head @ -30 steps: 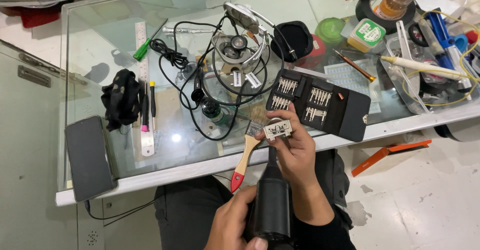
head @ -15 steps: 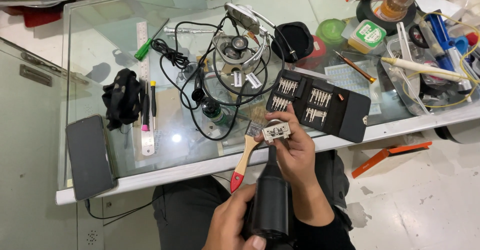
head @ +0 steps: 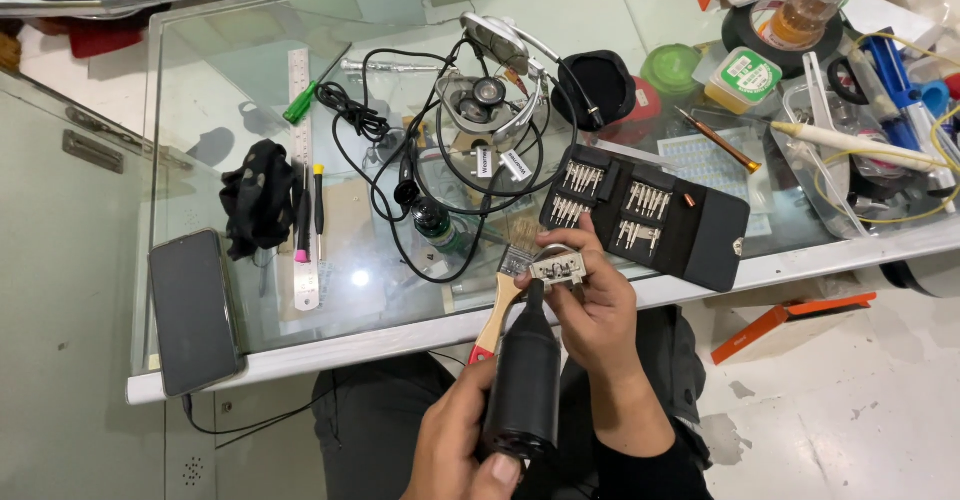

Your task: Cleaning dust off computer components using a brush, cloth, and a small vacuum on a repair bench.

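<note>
Glossy glass table (head: 250, 320); wooden brush handle (head: 497, 312); blower (head: 523, 385) matt, probably rubber.

Phone (head: 194, 310) lies left on table (head: 330, 345), bit case (head: 650, 215) right.

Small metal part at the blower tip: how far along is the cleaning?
Laid out: the bit case lies open, the brush rests at the glass table edge. In hand: the right hand holds the small metal part against the black blower, gripped by the left hand. Refitting isn't visible yet.

Head camera looks steeply down, fairly close, over glass table (head: 250, 320).
</note>
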